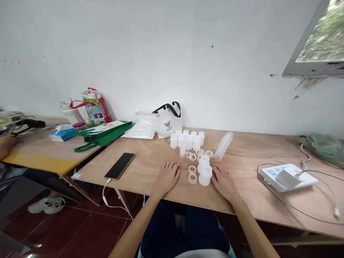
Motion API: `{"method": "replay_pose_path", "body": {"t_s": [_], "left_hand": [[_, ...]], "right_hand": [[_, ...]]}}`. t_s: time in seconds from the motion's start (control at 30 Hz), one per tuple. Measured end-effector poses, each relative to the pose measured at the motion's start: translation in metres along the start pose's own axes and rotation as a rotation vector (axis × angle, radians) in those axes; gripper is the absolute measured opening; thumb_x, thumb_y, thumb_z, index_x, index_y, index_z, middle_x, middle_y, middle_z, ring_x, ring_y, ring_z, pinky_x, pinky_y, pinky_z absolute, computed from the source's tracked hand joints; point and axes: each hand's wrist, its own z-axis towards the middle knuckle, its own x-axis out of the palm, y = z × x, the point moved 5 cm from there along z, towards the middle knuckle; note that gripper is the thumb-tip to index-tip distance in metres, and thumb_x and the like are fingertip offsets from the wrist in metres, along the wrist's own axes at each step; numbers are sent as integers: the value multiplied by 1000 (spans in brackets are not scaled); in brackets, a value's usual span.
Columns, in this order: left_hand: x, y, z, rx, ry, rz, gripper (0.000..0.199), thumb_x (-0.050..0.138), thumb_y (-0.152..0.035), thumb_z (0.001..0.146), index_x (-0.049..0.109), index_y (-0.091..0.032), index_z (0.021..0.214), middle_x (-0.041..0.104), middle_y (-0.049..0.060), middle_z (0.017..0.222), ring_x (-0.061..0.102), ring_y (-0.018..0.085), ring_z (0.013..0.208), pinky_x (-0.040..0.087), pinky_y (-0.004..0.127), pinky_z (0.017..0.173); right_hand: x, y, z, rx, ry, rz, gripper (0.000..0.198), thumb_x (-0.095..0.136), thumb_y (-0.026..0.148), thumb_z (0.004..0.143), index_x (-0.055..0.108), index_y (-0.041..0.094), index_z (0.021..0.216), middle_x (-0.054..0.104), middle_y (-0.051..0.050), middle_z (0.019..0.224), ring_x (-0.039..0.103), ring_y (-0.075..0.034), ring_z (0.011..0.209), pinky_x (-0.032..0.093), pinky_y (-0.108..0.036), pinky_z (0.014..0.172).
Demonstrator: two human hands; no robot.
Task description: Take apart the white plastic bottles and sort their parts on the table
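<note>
My left hand [166,178] lies palm down on the wooden table [150,157] with its fingers loosely stretched and nothing in it. To its right are two small clear ring-shaped lids [192,178]. Palm down too, my right hand [223,182] rests beside a few small white translucent jars [205,175]; its fingers are out flat, and I cannot tell whether the thumb touches the nearest jar. Farther back stands a cluster of similar white jars [189,142]. More clear rings [200,153] lie in front of that cluster, and a leaning stack of clear plastic pieces [223,146] is to the right.
A phone [119,166] on a cable lies at left. A white bag with black handles [168,123] and a white plastic packet [141,126] sit by the wall. At right is a white power strip [288,177] with cables. A co-worker's hand [6,145] shows far left.
</note>
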Motion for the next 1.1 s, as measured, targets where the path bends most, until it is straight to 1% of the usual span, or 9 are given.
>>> {"method": "replay_pose_path", "body": {"t_s": [0.4, 0.47, 0.53, 0.63, 0.77, 0.87, 0.93, 1.0, 1.1], "left_hand": [[0, 0, 0, 10, 1, -23, 26, 39, -30, 105, 56, -24, 124, 60, 9, 138, 53, 28, 131, 39, 48, 109], [0, 2, 0, -30, -15, -85, 26, 43, -31, 103, 53, -22, 126, 60, 11, 137, 54, 29, 131, 38, 50, 111], [-2, 7, 5, -156, -76, -212, 31, 48, -32, 100, 47, -20, 129, 60, 13, 134, 57, 29, 127, 41, 50, 109], [-13, 13, 24, -334, -209, -430, 39, 50, -36, 99, 40, -19, 133, 56, 15, 133, 58, 28, 125, 46, 46, 104], [-32, 6, 72, -263, -312, -494, 55, 62, -38, 93, 38, -20, 139, 49, 16, 144, 51, 29, 133, 44, 44, 109], [-33, 3, 104, -222, -290, -459, 69, 74, -36, 84, 40, -20, 142, 44, 18, 150, 51, 31, 133, 44, 45, 108], [-27, 2, 116, -226, -248, -406, 63, 76, -33, 83, 48, -21, 137, 52, 16, 144, 55, 31, 129, 44, 46, 107], [-20, 3, 121, -244, -230, -366, 44, 71, -29, 87, 57, -22, 128, 63, 12, 131, 60, 30, 121, 45, 46, 105], [-14, 3, 120, -255, -258, -357, 29, 65, -28, 92, 63, -21, 120, 69, 11, 120, 64, 29, 112, 46, 46, 101]], "right_hand": [[1, -4, 1, -33, 0, 17, 20, 41, 25, 101, 60, 25, 107, 65, -8, 120, 57, -28, 114, 43, -44, 96], [2, -5, 1, -33, -7, 5, 19, 42, 25, 101, 61, 25, 105, 65, -9, 121, 57, -28, 114, 43, -43, 95], [2, -5, 1, -28, -9, -6, 19, 43, 25, 100, 61, 25, 105, 65, -9, 122, 57, -28, 115, 43, -43, 94], [2, -4, 1, -25, 6, -8, 21, 41, 24, 101, 61, 25, 106, 64, -9, 123, 57, -28, 115, 43, -44, 94], [0, -2, 1, -26, 20, 3, 22, 40, 25, 102, 61, 25, 108, 64, -9, 124, 57, -28, 114, 43, -44, 95], [-1, -2, 1, -27, 25, 4, 22, 39, 25, 102, 61, 25, 108, 64, -9, 123, 58, -28, 112, 43, -43, 93], [-1, -2, 0, -32, 21, -5, 22, 39, 25, 102, 61, 26, 108, 64, -9, 123, 59, -28, 111, 43, -43, 93], [-1, -2, 0, -40, 12, -14, 21, 40, 24, 102, 60, 26, 107, 65, -8, 123, 58, -28, 112, 43, -43, 93], [-1, -1, 0, -38, 2, -22, 20, 41, 24, 101, 60, 25, 107, 64, -9, 124, 58, -28, 113, 43, -44, 94]]}}
